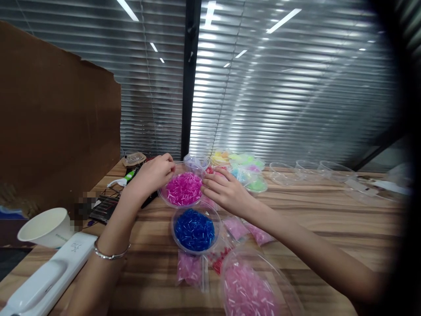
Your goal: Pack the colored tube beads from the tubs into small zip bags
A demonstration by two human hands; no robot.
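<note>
A clear plastic bowl of magenta tube beads [184,188] sits between my two hands. At its upper left rim, my left hand [154,173] has its fingers curled onto the edge. My right hand [225,191] grips the opposite side, fingers bent against the rim and the thumb hidden. Just nearer to me stands a clear bowl of dark blue tube beads [194,230]. A larger clear container of pink tube pieces [248,289] is at the bottom. Around the bowls lie a small bag of pink pieces [190,268], a bag of red pieces [221,261] and more pink bags [236,228].
Pastel bags [246,162] are heaped behind my right hand. Several empty clear bowls [284,173] stand farther right. At left are a paper cup [46,228], a white device [54,274], a black object [104,208] and a brown board [62,118]. Blinds [279,87] rise behind the table.
</note>
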